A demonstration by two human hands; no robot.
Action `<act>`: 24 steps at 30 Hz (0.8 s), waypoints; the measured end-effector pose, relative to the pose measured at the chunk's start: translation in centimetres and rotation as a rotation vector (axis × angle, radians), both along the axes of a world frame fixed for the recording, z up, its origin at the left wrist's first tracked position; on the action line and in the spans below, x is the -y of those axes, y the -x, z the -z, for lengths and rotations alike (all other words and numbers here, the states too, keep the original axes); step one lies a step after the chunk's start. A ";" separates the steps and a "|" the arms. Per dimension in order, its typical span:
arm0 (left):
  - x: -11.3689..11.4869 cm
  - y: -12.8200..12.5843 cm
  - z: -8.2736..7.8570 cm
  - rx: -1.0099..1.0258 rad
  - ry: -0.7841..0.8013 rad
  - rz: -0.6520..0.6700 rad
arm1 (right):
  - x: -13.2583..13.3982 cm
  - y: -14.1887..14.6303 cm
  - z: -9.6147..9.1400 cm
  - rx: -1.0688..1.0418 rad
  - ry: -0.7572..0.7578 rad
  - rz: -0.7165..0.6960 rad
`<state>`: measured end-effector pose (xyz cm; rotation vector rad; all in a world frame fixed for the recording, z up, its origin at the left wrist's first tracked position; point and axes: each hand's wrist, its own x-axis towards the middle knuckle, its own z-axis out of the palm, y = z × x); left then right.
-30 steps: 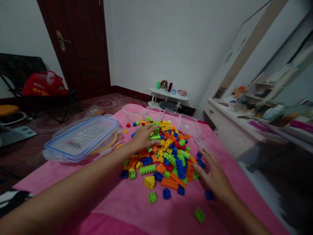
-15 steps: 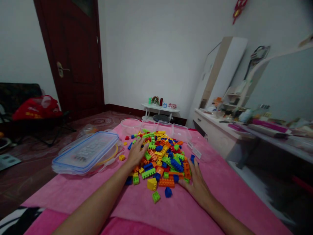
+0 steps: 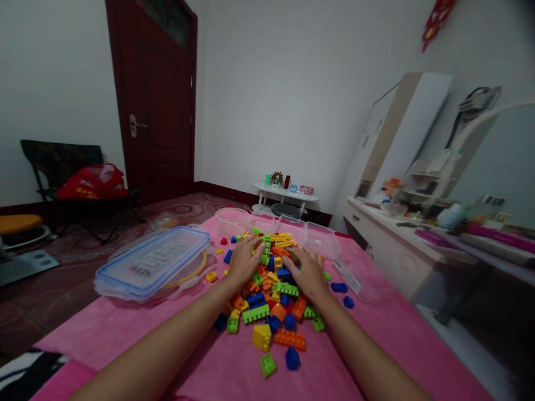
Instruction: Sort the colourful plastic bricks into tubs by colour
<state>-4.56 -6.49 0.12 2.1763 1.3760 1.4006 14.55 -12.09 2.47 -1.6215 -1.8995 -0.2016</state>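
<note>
A heap of colourful toy building bricks (image 3: 276,301) lies on a pink cloth (image 3: 167,351), in green, blue, yellow, orange and red. My left hand (image 3: 246,260) rests on the heap's left side, fingers stretched forward and apart. On its right side lies my right hand (image 3: 307,270), fingers spread over the bricks and hiding some of them. Neither hand grips a brick that I can see. Closest to me are a loose green brick (image 3: 268,365), a blue brick (image 3: 292,358) and a yellow brick (image 3: 261,337).
Stacked clear lids with blue rims (image 3: 154,262) lie left of the heap. Behind it stand a round clear tub (image 3: 232,221) and several clear boxes (image 3: 321,239). A clear lid piece (image 3: 346,275) lies at right. A cluttered dresser (image 3: 393,228) stands farther right.
My right hand has moved forward and inward from the near right edge onto the heap. Bricks on the right have shifted, and blue ones now lie apart there. The camera view has turned slightly left.
</note>
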 end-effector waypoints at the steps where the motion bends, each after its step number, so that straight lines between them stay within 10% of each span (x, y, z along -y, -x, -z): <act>1: -0.6 -0.5 -0.6 -0.015 -0.006 0.001 | -0.5 0.5 -0.8 0.004 0.027 0.002; 14: -2.1 -2.7 -0.9 -0.159 0.065 0.226 | -1.6 -1.2 -0.9 -0.217 0.201 -0.047; 24: -3.0 -2.4 0.5 0.147 0.158 0.255 | -0.3 0.5 -1.5 -0.001 0.274 -0.143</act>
